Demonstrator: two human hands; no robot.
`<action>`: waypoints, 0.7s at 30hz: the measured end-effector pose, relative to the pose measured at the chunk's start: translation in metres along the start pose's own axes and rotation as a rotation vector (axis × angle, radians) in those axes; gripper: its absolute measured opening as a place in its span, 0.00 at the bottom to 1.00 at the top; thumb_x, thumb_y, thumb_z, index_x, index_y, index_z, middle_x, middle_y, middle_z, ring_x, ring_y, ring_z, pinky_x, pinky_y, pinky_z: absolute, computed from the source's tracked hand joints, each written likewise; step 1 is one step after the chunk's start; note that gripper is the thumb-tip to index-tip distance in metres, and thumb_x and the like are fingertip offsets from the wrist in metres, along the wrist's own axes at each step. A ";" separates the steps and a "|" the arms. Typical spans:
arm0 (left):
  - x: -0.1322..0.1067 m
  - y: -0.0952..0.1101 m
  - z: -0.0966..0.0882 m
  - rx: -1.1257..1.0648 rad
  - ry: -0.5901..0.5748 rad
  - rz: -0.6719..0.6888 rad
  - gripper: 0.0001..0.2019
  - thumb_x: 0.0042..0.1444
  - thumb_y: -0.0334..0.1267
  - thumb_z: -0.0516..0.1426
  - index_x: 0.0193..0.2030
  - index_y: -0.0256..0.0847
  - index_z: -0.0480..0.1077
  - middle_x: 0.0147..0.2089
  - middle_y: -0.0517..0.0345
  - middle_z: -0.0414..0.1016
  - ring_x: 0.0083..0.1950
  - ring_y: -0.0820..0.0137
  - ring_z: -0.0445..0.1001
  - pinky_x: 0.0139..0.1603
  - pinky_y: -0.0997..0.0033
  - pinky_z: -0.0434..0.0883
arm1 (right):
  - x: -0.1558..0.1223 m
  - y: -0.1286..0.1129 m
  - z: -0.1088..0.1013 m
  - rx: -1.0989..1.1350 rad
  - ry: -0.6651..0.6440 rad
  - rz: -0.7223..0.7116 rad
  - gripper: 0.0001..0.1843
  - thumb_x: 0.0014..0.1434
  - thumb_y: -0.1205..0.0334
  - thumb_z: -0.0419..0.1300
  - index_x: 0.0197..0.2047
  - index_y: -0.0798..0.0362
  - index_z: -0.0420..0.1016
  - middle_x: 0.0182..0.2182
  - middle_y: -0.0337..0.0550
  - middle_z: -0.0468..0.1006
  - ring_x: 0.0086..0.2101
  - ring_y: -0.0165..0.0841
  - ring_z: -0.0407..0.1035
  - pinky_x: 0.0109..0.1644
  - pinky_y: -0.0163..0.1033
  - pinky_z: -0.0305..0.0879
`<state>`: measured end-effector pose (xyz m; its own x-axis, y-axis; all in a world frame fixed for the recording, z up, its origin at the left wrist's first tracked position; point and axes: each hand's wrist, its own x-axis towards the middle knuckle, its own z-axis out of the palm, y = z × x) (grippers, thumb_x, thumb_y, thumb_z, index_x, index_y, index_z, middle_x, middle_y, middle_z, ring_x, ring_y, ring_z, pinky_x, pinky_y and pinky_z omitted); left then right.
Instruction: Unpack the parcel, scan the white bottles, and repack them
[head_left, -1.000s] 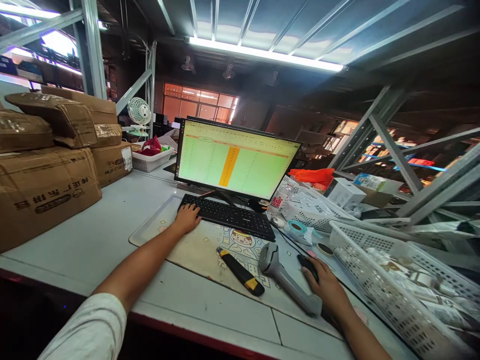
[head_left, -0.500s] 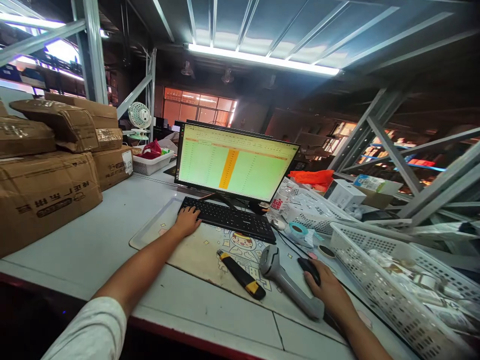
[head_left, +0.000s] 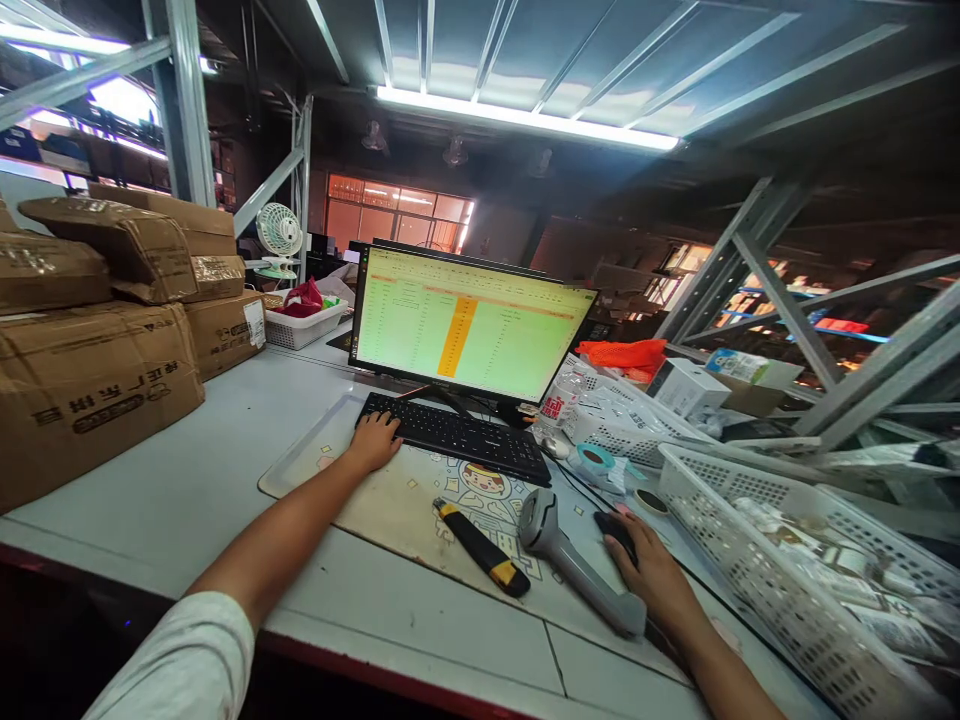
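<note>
My left hand [head_left: 376, 441] lies with fingers spread on the left end of a black keyboard [head_left: 465, 437]. Wrapped over a black computer mouse [head_left: 616, 536] is my right hand [head_left: 651, 568], at the right of a printed desk mat [head_left: 390, 500]. Between the hands lie a black and yellow utility knife [head_left: 481, 548] and a grey barcode scanner [head_left: 577, 565], both on the mat. Behind the keyboard a monitor [head_left: 472, 325] displays a spreadsheet with an orange column; its text is too small to read.
Cardboard boxes [head_left: 97, 390] are stacked at the left. White plastic baskets [head_left: 735, 540] holding small packages line the right side. A tape roll [head_left: 595, 458] and a bottle [head_left: 564, 395] stand near the keyboard's right end. A fan [head_left: 279, 232] and metal rack posts rise behind.
The spreadsheet on the monitor shows different contents. My right hand and the mouse have shifted very slightly left and up. My left hand stays on the keyboard.
</note>
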<state>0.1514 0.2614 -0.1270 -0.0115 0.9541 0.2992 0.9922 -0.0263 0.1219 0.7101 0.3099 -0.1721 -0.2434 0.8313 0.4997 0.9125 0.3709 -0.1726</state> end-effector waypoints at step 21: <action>0.002 -0.001 0.004 0.006 0.012 -0.002 0.26 0.74 0.46 0.52 0.73 0.39 0.67 0.74 0.45 0.64 0.74 0.50 0.62 0.72 0.48 0.62 | 0.001 0.013 0.012 -0.014 0.071 -0.081 0.36 0.72 0.38 0.43 0.62 0.57 0.75 0.65 0.60 0.70 0.64 0.55 0.67 0.69 0.62 0.65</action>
<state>0.1504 0.2642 -0.1300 -0.0150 0.9506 0.3102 0.9929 -0.0224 0.1167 0.7183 0.3204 -0.1839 -0.2929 0.7670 0.5709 0.8955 0.4294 -0.1174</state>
